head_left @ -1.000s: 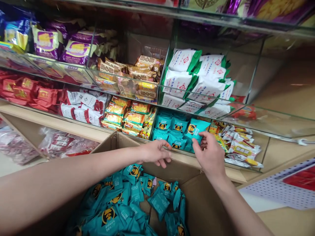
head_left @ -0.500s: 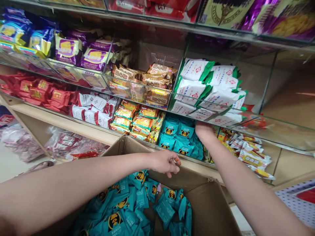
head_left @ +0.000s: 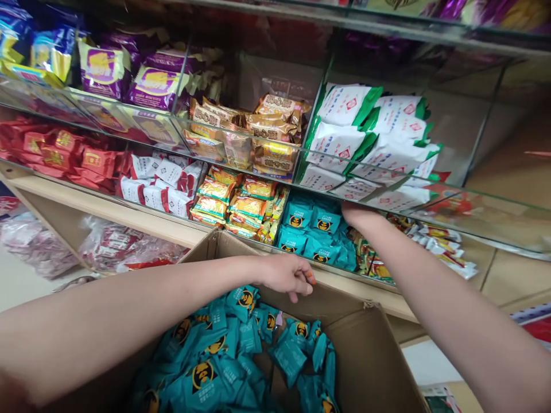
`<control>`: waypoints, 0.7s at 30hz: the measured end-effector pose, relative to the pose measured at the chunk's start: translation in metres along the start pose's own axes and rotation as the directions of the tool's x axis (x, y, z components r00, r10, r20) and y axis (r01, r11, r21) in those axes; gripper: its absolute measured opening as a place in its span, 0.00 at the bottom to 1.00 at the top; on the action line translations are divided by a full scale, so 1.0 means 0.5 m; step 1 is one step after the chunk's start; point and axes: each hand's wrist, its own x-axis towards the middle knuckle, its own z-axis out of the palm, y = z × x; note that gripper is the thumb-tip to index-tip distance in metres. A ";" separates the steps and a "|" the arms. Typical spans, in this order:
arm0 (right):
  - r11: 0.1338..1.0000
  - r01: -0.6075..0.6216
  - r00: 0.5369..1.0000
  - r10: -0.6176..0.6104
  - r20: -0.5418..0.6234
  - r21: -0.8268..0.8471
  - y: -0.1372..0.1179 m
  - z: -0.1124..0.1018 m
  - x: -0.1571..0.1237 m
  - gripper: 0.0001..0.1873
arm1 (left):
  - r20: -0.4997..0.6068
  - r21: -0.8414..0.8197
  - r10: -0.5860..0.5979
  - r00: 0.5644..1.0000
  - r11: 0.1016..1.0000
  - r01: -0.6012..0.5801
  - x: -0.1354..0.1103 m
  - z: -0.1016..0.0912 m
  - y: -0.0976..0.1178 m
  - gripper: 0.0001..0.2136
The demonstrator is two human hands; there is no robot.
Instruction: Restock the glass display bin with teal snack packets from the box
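My left hand (head_left: pixel 287 276) hangs over the open cardboard box (head_left: pixel 365 350), its fingers loosely bent and a little apart with nothing visible in them. Below it, many teal snack packets (head_left: pixel 235 355) with black and yellow round prints lie loose in the box. My right hand (head_left: pixel 357 215) reaches into the lower shelf compartment, at the right side of the stacked teal packets (head_left: pixel 321 229) there. Its fingers are hidden behind the packets and under the shelf above, so I cannot tell what they hold.
A glass shelf edge (head_left: pixel 473 211) runs just above my right hand. White and green packets (head_left: pixel 340 143) stand above. Yellow-orange packets (head_left: pixel 247 201) are left of the teal stack, white and red ones (head_left: pixel 161 180) farther left. A clear plastic bag of packets (head_left: pixel 124 244) lies below the shelf.
The view has shifted a little, so the shelves sit slightly higher. My left hand's fingers have drawn closer together. My right hand stays at the back of the teal stack.
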 end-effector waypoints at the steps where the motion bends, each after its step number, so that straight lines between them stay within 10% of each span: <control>1: 0.998 -0.003 1.000 0.004 0.023 -0.060 -0.007 -0.013 -0.029 0.20 | 0.004 0.031 0.004 1.000 0.999 -0.004 -0.002 0.000 0.001 0.08; 6: 0.981 0.195 0.972 -0.191 0.134 -0.013 -0.068 -0.042 -0.243 0.15 | 0.001 0.376 0.051 0.999 0.926 -0.048 -0.022 0.002 0.025 0.10; 9: 0.859 0.427 0.751 -0.511 0.417 0.283 -0.113 -0.004 -0.333 0.12 | 0.016 0.524 0.089 0.996 0.848 -0.084 -0.034 0.005 0.034 0.13; 13: 0.836 0.429 0.484 -0.533 0.694 0.342 -0.163 0.099 -0.363 0.28 | 0.001 0.591 -0.020 1.000 0.807 0.015 -0.043 0.008 0.022 0.17; 21: 0.900 0.345 0.470 -0.413 0.780 0.267 -0.199 0.214 -0.382 0.53 | -0.039 0.642 -0.184 0.982 0.749 0.166 -0.047 -0.004 0.017 0.21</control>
